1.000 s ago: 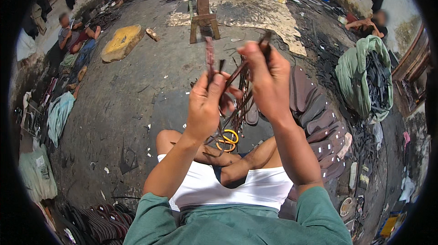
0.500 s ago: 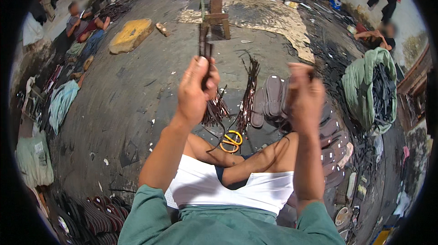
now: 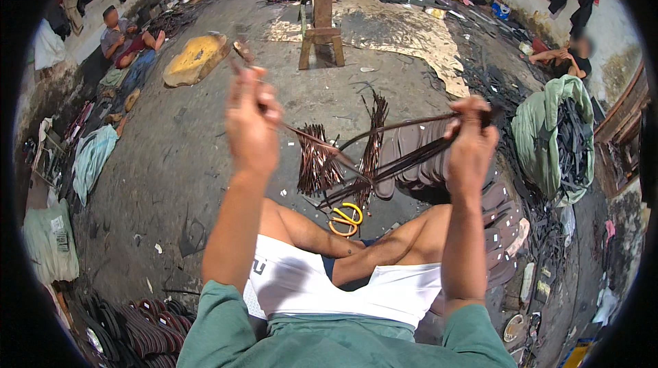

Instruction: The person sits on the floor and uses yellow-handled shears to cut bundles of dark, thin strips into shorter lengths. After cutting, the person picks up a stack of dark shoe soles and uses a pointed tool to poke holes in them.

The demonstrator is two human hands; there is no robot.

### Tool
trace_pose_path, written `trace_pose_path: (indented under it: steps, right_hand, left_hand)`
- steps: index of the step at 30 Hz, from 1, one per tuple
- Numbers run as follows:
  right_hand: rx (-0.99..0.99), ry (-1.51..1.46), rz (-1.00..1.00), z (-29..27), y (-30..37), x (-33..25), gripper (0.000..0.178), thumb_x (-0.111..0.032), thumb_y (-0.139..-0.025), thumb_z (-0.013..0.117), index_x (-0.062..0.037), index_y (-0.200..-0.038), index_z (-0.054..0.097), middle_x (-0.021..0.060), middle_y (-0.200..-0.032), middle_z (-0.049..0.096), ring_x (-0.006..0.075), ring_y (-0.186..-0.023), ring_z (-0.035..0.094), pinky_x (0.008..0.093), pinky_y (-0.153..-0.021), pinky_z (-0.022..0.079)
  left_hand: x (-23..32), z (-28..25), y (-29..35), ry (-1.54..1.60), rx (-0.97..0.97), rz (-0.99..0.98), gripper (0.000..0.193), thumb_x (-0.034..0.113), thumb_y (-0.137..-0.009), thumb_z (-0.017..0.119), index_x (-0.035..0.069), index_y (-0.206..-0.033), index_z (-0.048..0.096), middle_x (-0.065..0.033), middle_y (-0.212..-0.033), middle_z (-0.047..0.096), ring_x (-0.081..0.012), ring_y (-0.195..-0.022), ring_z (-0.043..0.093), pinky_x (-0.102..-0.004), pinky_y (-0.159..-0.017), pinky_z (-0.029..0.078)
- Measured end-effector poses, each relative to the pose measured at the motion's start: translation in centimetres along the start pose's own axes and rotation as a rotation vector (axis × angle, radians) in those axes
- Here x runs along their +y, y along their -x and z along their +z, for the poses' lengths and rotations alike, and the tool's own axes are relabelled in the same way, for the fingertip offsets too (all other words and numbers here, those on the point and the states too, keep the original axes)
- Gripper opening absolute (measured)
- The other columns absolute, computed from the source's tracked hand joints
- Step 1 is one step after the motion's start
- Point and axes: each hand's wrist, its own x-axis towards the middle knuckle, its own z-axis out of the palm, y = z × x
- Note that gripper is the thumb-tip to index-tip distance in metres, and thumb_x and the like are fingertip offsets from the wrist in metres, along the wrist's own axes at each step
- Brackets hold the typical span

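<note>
Raised over the floor, my left hand (image 3: pixel 252 128) is closed on one end of thin dark brown straps; its fingertips are slightly blurred. My right hand (image 3: pixel 471 145) grips more of the long dark straps (image 3: pixel 418 157), which cross and sag between my hands. Below them lie two bundles of cut brown strips, a left bundle (image 3: pixel 319 162) and a right bundle (image 3: pixel 376 128). Yellow scissor handles (image 3: pixel 346 220) lie just in front of my crossed legs, blades not visible. Brown sandal soles (image 3: pixel 411 159) stand in a row behind the straps, partly covered by my right hand.
More soles (image 3: pixel 500 231) lie beside my right knee. A green sack (image 3: pixel 541 135) of dark strips stands at the right. Ahead are a wooden stand (image 3: pixel 322 22) and a yellow-topped block (image 3: pixel 195 56). Several people sit along the walls. Stacked footwear (image 3: pixel 147 323) lies at lower left.
My left hand has moved left and slightly down from above the left bundle, uncovering it. My right hand has shifted slightly right. Straps now stretch across between the hands.
</note>
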Motion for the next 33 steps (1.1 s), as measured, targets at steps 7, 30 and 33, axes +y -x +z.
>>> trace_pose_path:
  steps: [7, 30, 33]
  right_hand:
    - [0.068, -0.426, 0.207, -11.0, -4.8, 1.8, 0.034, -0.042, -0.101, 0.049, -0.0116, -0.086, 0.049, -0.0036, -0.068, 0.039, 0.0078, -0.053, 0.038, 0.0249, -0.055, 0.044]
    - [-0.038, -0.404, 0.188, -5.2, -5.1, -1.4, 0.033, -0.042, -0.099, 0.053, -0.009, -0.094, 0.053, -0.0055, -0.065, 0.034, 0.0057, -0.05, 0.033, 0.0257, -0.045, 0.032]
    - [0.023, -0.274, 0.292, -4.9, -3.8, -0.8, 0.035, -0.042, -0.097, 0.056, -0.0069, -0.094, 0.054, -0.0038, -0.067, 0.041, 0.0086, -0.053, 0.041, 0.0259, -0.047, 0.035]
  left_hand:
    - [4.2, -10.4, -5.5, -0.099, 0.191, 0.149, 0.024, 0.031, -0.101, 0.052, 0.009, -0.106, 0.057, 0.0057, -0.071, 0.046, -0.002, -0.055, 0.037, -0.0182, -0.048, 0.031]
    - [4.0, -5.1, -0.6, -0.072, -0.004, 0.098, 0.031, 0.034, -0.103, 0.048, 0.009, -0.112, 0.063, 0.0086, -0.064, 0.039, -0.0016, -0.054, 0.031, -0.0176, -0.047, 0.027]
    - [3.0, -4.3, 0.0, -0.162, -0.095, 0.014, 0.03, 0.032, -0.103, 0.046, 0.009, -0.113, 0.063, 0.0061, -0.072, 0.049, -0.0011, -0.062, 0.042, -0.0175, -0.053, 0.035]
